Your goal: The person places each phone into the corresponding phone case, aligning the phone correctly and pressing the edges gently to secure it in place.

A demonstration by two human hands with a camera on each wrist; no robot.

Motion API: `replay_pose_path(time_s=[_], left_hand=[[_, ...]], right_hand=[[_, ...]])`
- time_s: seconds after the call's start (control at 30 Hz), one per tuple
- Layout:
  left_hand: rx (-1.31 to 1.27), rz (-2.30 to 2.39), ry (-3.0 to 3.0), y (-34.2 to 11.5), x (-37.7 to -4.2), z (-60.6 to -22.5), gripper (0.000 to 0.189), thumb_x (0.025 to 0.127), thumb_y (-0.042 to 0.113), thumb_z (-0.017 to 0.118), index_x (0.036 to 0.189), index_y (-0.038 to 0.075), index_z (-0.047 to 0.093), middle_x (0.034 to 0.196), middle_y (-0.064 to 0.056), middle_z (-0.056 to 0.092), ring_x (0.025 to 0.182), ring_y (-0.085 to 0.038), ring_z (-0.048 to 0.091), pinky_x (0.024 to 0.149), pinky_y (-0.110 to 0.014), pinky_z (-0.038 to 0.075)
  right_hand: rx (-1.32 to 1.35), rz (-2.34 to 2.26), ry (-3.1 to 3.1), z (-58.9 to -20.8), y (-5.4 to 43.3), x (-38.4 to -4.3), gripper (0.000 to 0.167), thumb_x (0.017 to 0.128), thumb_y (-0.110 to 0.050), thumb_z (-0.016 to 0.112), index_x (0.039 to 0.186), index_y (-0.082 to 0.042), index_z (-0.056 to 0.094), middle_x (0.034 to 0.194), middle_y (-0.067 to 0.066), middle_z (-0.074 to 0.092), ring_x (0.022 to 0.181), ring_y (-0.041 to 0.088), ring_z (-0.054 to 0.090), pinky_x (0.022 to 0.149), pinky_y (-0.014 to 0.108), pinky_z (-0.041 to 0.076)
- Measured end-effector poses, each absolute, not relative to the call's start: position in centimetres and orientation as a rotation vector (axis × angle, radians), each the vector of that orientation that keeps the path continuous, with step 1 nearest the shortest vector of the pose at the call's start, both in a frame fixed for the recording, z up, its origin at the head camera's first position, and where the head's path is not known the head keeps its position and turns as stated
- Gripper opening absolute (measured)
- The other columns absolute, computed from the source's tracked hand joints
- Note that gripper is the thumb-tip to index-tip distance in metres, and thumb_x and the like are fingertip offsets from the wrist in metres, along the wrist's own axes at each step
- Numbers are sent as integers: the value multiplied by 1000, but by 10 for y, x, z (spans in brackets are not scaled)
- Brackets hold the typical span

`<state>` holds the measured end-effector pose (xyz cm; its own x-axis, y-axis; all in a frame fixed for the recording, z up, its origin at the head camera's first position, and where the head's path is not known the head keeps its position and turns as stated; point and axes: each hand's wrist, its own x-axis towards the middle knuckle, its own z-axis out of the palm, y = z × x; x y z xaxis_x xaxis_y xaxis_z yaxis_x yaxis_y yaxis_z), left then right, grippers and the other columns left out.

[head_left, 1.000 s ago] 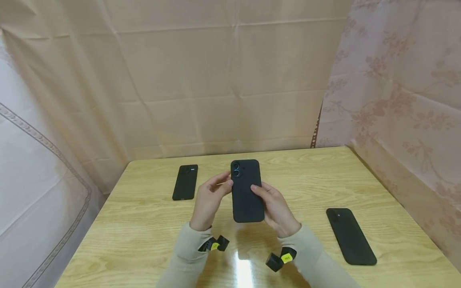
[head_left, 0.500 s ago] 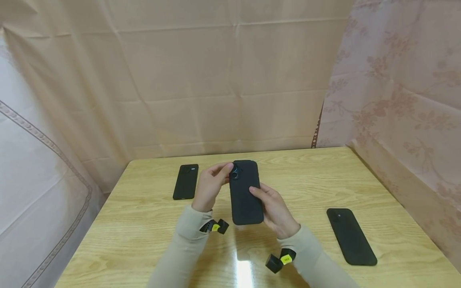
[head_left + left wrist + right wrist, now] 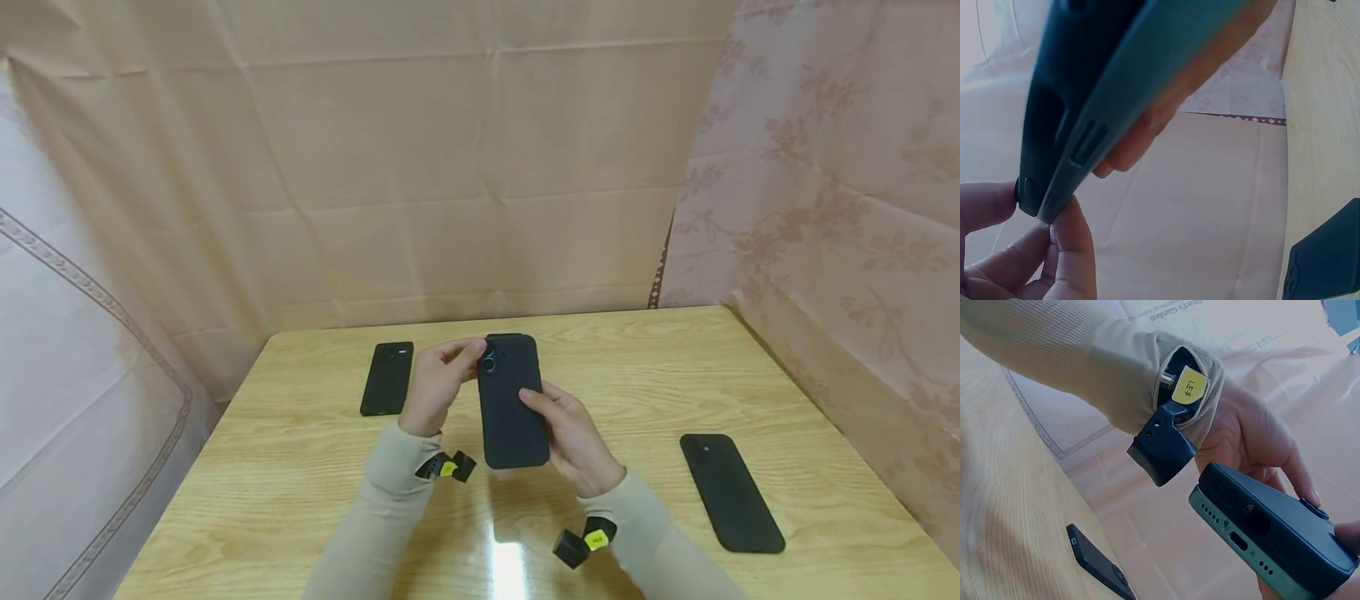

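Above the table's middle, a black phone case (image 3: 513, 425) lies over the back of a teal phone (image 3: 1229, 534). The right wrist view shows the case's lower end standing off the phone, its port cutout out of line with the ports. In the left wrist view both appear as two layers close together. My left hand (image 3: 437, 387) pinches the top left corner beside the camera, thumb on the case, fingers on the phone's side. My right hand (image 3: 573, 429) grips the right long edge, thumb across the case's back; its fingers are mostly hidden behind.
A black phone (image 3: 387, 379) lies at the table's back left. Another dark phone or case (image 3: 731, 492) lies at the right. Both rest on the wooden table (image 3: 285, 467). Beige cloth (image 3: 450, 167) hangs behind, and patterned cloth (image 3: 847, 233) stands to the right.
My left hand has moved up from the left edge to the top corner, its thumb now by the camera. A dark strip has appeared above the case's top edge. The right hand barely moved.
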<state>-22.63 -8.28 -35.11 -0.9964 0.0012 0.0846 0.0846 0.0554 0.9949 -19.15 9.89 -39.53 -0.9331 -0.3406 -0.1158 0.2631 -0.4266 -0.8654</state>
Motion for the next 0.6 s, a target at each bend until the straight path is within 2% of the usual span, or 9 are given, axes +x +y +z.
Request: replay_pose_path(time_s=[0.37, 0.6], left_hand=[[-82, -2142, -2213, -84, -227, -349, 25, 96, 18, 64, 111, -1, 71, 102, -12, 72, 77, -10, 67, 81, -31, 59], [-95, -2187, -2178, -85, -229, -352, 26, 95, 18, 66, 111, -1, 72, 95, -3, 73, 76, -10, 68, 81, -32, 59]], right_hand=[[-119, -2381, 1417, -396, 99, -193, 48, 102, -19, 53, 145, -1, 41, 116, -2, 66, 108, 13, 65, 89, 33, 57], [-119, -2383, 1401, -394, 100, -192, 47, 102, -19, 52, 146, -3, 42, 118, -1, 66, 110, 12, 65, 91, 33, 57]])
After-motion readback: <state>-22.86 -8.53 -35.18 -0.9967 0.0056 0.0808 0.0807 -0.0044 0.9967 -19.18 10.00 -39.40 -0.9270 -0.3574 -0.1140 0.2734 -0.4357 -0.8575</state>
